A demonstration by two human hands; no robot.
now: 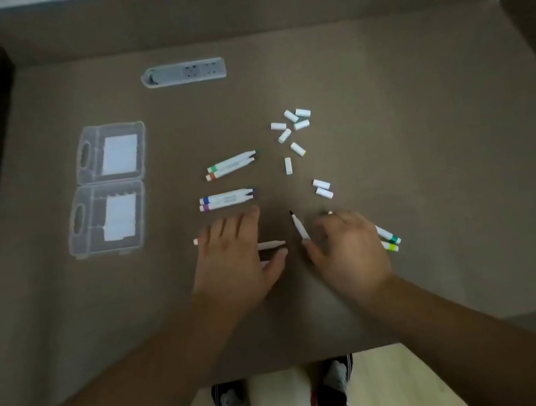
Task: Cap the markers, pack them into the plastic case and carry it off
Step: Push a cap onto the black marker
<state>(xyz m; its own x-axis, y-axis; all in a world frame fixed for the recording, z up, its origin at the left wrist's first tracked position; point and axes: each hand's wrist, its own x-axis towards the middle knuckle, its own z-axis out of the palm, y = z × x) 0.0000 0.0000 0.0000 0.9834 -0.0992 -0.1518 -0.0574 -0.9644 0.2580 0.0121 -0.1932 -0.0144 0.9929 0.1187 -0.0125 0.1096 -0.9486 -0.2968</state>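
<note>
White caps [291, 127] all loose, case [106, 190] open, nothing packed. My right hand [348, 250] pinches one marker [298, 226]; left hand [233, 258] lies spread flat.

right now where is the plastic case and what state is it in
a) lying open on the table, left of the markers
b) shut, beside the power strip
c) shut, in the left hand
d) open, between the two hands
a: the plastic case lies opened flat on the table, both halves showing, off to the left of the markers, with neither hand touching it.
</note>
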